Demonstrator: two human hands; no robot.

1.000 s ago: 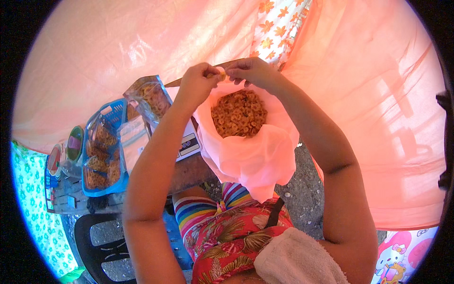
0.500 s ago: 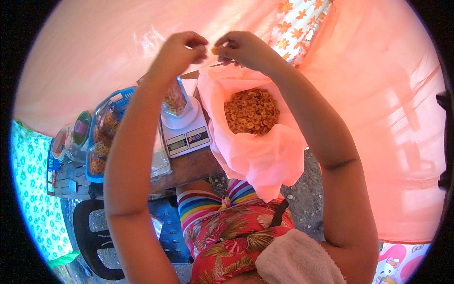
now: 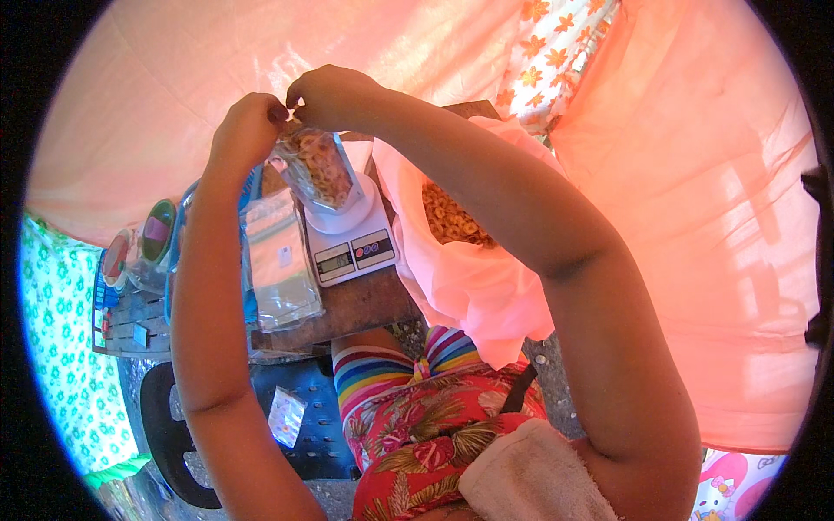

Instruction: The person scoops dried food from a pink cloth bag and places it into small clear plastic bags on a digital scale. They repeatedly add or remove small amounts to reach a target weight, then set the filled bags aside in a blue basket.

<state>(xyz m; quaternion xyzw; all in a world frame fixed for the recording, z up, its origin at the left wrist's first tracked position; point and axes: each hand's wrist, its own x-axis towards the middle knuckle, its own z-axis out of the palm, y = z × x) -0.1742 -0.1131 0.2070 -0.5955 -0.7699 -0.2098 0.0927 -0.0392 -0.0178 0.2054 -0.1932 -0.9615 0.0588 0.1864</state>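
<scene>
Clear pouch (image 3: 320,169) on the digital scale (image 3: 357,254) looks mostly filled; loose chips (image 3: 447,219) remain right. Left hand (image 3: 249,128) and right hand (image 3: 328,94) narrow above it, holding unclear.

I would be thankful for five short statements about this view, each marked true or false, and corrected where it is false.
1. The filled clear bag rests on the white scale. True.
2. The left hand and right hand are far apart. False: they are close together, near the top of the bag.
3. Flat clear packaging lies left of the scale. True.
4. The pink cloth around the loose brown chips is left of the scale. False: it is on the right.
5. A shiny packet lies on the dark seat. True.
</scene>
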